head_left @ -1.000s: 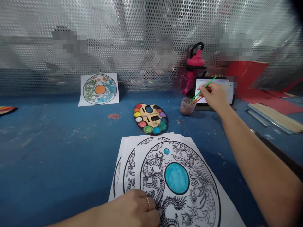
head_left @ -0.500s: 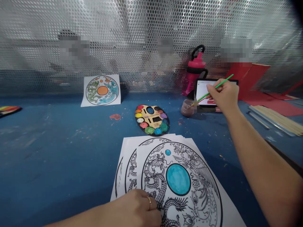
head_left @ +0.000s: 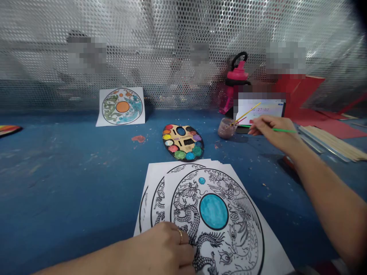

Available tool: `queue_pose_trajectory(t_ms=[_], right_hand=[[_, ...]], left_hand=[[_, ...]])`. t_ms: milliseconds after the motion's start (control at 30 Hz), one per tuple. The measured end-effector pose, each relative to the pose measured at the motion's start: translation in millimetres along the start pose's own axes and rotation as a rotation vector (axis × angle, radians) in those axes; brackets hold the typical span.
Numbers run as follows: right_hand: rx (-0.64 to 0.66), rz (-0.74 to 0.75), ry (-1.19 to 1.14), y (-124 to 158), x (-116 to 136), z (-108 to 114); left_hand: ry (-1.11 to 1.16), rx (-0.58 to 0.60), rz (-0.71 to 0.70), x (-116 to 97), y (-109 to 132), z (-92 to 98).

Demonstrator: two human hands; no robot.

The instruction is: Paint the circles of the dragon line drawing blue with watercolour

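My left hand (head_left: 172,248) lies on the lower left of the top colouring sheet (head_left: 183,179), fingers curled and fingertips hidden. The sheet shows a line-drawn dragon and phoenix in a ring; its large middle circle (head_left: 213,211) and a small one are painted blue. More sheets lie under it. My right hand (head_left: 272,130) is closed around a green paintbrush (head_left: 283,130), held nearly level, in front of the tablet (head_left: 260,110). Left of that hand, a jar (head_left: 226,128) of murky water holds a yellow and a reddish brush. A paint palette (head_left: 183,143) lies beyond the sheets.
A painted sample sheet (head_left: 122,107) leans against the perforated metal screen (head_left: 160,46). A pink bottle (head_left: 237,80) stands behind the jar. Red card (head_left: 301,95) and wooden sticks (head_left: 335,143) are at right. Another palette (head_left: 10,130) shows at the left edge.
My right hand has moved lower, and the green brush has swung from slanted to nearly level, away from the jar. My left hand stays on the sheet. The view has shifted slightly.
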State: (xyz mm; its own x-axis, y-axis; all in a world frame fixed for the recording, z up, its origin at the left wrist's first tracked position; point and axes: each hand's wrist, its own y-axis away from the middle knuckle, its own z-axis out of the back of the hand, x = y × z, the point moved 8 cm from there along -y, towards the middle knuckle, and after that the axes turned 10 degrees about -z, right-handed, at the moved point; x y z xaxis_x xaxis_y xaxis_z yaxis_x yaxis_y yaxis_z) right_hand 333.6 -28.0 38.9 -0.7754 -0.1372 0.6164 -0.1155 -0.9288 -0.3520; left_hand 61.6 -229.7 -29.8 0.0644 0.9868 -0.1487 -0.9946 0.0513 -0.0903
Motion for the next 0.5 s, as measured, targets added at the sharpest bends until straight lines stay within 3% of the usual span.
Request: queue_pose_trajectory(t_ms=[133,233,367,500], right_hand=[[-0.145,0.087,0.106,21.7,-3.6,-8.7],[-0.046,0.189,0.26,26.1,-0.4,-30.4],[-0.13,0.241,0.339,26.1,4.4,-32.7],[-0.093,0.251,0.389,26.2,4.4,-38.3]], left_hand=[[0.014,0.036,-0.045,-3.2,-0.9,-4.6],[0.029,0.051,-0.048,-2.7,0.4,-8.4],[0.051,0.043,-0.03,-0.8,2.8,-12.0],[0.048,0.039,-0.035,-0.4,3.3,-13.7]])
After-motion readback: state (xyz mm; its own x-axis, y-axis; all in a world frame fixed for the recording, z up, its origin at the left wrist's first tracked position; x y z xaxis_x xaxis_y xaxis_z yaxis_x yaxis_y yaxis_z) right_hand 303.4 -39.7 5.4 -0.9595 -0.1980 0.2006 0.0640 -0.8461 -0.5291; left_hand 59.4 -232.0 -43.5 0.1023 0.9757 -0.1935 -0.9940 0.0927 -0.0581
